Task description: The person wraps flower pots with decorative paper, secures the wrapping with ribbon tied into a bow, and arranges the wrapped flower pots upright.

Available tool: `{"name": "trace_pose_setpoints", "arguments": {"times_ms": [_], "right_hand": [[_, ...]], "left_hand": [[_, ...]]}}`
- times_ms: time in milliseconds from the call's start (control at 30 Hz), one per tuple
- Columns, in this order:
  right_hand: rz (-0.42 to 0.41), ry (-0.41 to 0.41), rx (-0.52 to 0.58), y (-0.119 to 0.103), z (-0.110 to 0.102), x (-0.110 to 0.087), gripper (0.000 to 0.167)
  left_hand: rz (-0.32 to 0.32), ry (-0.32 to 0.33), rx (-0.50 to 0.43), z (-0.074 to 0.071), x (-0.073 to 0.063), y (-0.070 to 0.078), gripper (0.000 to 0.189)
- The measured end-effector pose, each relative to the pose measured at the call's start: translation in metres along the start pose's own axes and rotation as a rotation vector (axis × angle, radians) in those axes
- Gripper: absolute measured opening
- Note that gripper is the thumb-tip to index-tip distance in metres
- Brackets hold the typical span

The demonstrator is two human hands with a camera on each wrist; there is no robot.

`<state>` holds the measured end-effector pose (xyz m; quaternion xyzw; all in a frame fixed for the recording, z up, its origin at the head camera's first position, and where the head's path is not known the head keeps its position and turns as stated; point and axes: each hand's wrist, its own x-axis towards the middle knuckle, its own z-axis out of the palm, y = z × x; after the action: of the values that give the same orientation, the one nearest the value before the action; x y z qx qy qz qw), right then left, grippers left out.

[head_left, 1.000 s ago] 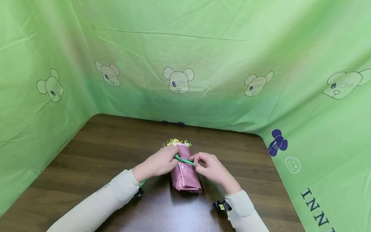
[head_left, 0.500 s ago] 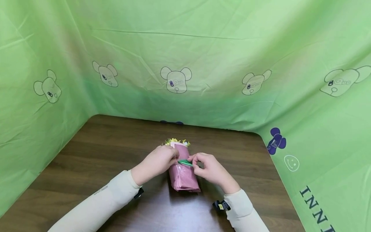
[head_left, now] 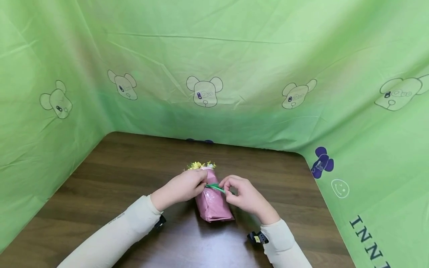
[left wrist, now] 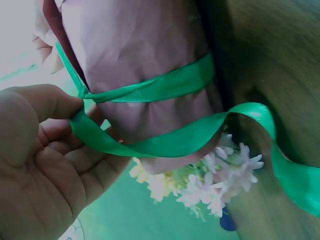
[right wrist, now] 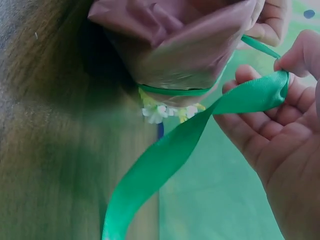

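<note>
A bouquet in pink wrapping paper [head_left: 214, 204] lies on the table, its yellow and white flowers [head_left: 201, 165] at the far end. Green ribbon [left wrist: 165, 86] circles the paper near the flowers. In the left wrist view, my left hand [left wrist: 55, 155] pinches the ribbon between thumb and fingers at the bouquet's side, and a loose tail curls past the flowers. My right hand [right wrist: 290, 115] pinches the other ribbon end [right wrist: 160, 160], whose wide tail hangs down in the right wrist view. Between the two hands the ribbon stretches across the top of the wrapping.
The dark wooden table [head_left: 140, 156] extends around the bouquet. A green curtain [head_left: 207, 48] printed with bear heads encloses its back and sides. Dark wrist straps [head_left: 258, 237] sit near both sleeves.
The twisted ribbon between the hands has spread and now lies flatter and slimmer across the paper. The bouquet has turned slightly, its flowers shifting left. Both hands stay nearly in place.
</note>
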<state>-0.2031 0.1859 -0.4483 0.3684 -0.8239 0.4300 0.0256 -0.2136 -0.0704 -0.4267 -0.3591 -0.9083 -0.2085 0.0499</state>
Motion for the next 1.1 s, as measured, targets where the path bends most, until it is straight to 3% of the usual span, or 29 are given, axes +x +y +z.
{"name": "trace_pose_setpoints", "arguments": {"times_ms": [267,500,667,833,1100], "right_hand": [[0.005,-0.109,0.082,-0.008,-0.004,0.0,0.02],[-0.015,-0.177,0.045,-0.017,0.0,0.002,0.017],[0.008,-0.118,-0.006,-0.018,0.009,0.004,0.012],[0.137,-0.013,0.039,-0.017,0.016,0.005,0.01],[0.342,0.099,0.046,-0.016,0.023,0.01,0.029]], "left_hand": [[-0.048,0.022,-0.093,0.003,0.005,0.008,0.025],[-0.076,0.03,-0.146,0.006,0.004,0.012,0.023],[-0.062,0.049,-0.177,0.009,0.003,0.011,0.024],[-0.029,0.091,-0.217,0.01,0.003,0.015,0.022],[-0.002,0.092,-0.273,0.011,0.002,0.013,0.02]]}}
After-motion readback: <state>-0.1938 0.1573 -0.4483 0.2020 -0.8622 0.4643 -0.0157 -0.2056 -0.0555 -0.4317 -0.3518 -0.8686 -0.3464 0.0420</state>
